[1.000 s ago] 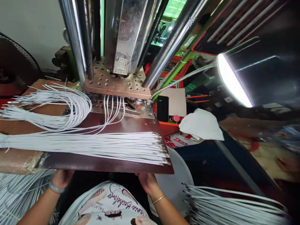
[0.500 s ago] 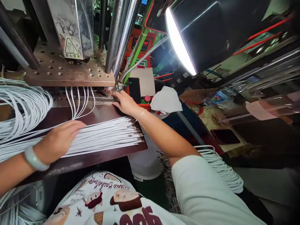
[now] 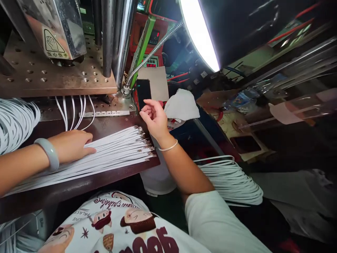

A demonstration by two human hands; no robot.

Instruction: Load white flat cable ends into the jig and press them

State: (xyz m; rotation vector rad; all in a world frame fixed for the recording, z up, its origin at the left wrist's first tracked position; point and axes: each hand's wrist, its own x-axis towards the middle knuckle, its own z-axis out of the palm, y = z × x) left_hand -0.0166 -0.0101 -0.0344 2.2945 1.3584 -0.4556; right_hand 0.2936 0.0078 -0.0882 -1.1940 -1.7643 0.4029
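Before a dark brown flat worktable (image 3: 113,123), facing a coppery, hole-drilled metal press plate (image 3: 60,82) over its far left side. Above and beyond the worktable's right end, seeing a glaring white lamp (image 3: 200,31). Well right of the worktable and lower, seeing a looped bundle of white cables (image 3: 231,179). Across the worktable, seeing a flat sheaf of white ribbon-like cables (image 3: 118,147) with small metal ends pointing toward its right edge. At the worktable's left end, seeing a coil of thin white cables (image 3: 15,123). Near the worktable's far right corner, holding the right hand (image 3: 155,119) in mid-air, curling its fingers loosely and parting thumb from forefinger. Over the worktable's middle, resting the left hand (image 3: 72,144) palm down across the sheaf with thumb and forefinger slightly parted; being unable to tell whether pinching any cable underneath. From the press plate down to the worktable behind the left hand, seeing several loose white strands (image 3: 73,112). Along the worktable's far edge, seeing a narrow, notched silvery metal strip (image 3: 105,114).
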